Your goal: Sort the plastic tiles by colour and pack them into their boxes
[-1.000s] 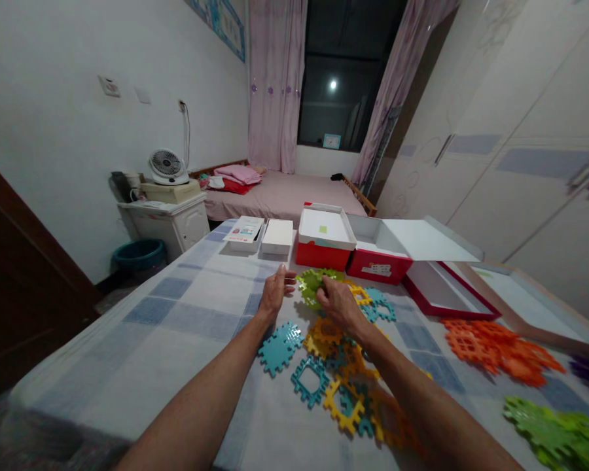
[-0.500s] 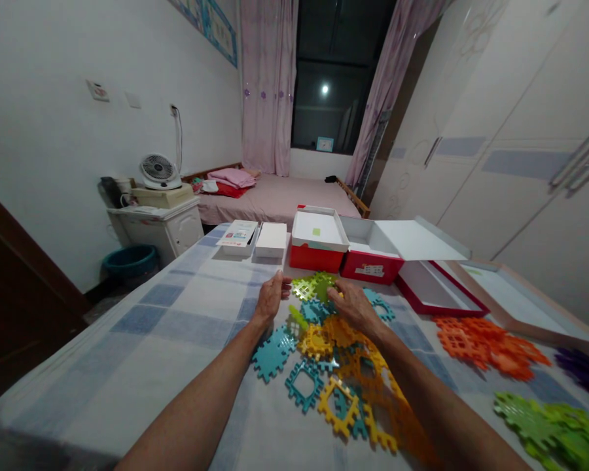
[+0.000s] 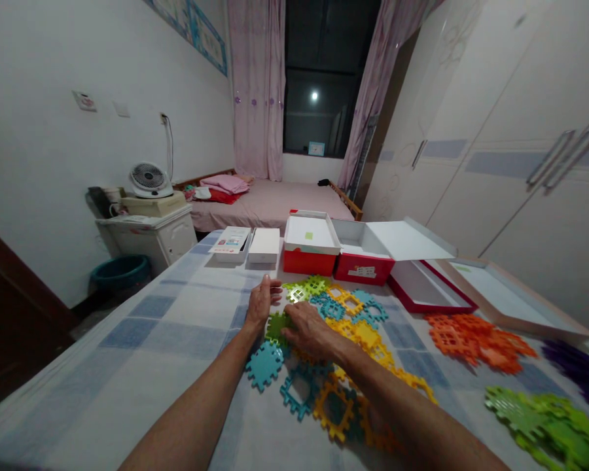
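Note:
My left hand rests on the cloth, thumb up and fingers extended toward the tiles, with nothing visible in it. Just right of it, my right hand reaches across the pile, its fingers curled at the edge of a green toothed plastic tile. Beyond my fingers lie light green tiles. A solid teal tile sits below the left hand, near an open teal frame piece. Yellow tiles spread around and under my right forearm, which partly hides them.
Orange tiles, green tiles and purple pieces form separate heaps at right. Along the far table edge stand two white boxes, a red box, an open magenta box and shallow lids.
My right hand has moved left and nearer to me, from the far green tiles to a green tile beside my left hand. The view has shifted slightly. My left hand stays near its place.

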Demonstrator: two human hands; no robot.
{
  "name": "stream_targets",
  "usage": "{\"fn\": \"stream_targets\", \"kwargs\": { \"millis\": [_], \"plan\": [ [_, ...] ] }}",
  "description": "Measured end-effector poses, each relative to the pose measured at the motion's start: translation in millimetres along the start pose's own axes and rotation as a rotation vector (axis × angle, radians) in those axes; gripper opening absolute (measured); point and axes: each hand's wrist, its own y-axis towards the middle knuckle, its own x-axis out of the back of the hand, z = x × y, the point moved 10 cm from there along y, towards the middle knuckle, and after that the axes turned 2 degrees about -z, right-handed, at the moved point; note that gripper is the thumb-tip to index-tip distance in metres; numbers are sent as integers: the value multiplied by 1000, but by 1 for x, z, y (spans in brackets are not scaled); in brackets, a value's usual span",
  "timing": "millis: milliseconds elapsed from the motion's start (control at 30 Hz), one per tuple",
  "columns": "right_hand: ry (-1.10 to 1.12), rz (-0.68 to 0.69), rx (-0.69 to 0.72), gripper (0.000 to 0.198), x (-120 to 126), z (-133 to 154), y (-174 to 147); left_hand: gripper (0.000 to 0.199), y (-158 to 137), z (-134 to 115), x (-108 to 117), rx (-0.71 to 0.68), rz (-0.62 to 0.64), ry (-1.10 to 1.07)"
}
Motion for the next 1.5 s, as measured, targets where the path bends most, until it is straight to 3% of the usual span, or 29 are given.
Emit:
{"fn": "stream_targets", "kwargs": {
  "millis": [167, 300, 433, 633, 833, 967, 1167, 1300, 1400, 1500],
  "plan": [
    [335, -70, -11, 9, 15, -18, 6, 70, 0, -3, 1, -10, -10, 1],
    [516, -224, -168, 20, 35, -61, 30, 70, -1, -5, 1, -21, -10, 36],
    [374, -220, -237, 30, 38, -85, 54, 58, -3, -7, -3, -60, 8, 106],
    [102, -9, -158, 30, 19, -78, 69, 16, -6, -14, -5, -138, 2, 294],
    [-61, 130, -165, 62, 7, -74, 79, 19, -10, -21, -7, -184, 11, 394],
    [-73, 127, -172, 55, 9, -63, 77, 17, -9, -19, -6, -189, 5, 386],
    [91, 23, -111, 36, 19, -57, 65, 25, -2, -10, -3, -159, -5, 289],
    [387, -238, -186, 28, 57, -88, 45, 33, -1, -8, -3, -134, 4, 251],
    [567, -416, -273, 31, 87, -111, 0, 32, -3, -8, -4, -96, 12, 259],
    [543, -453, -350, 31, 103, -119, -67, 32, -6, -6, -3, -48, 44, 278]
  ]
}}
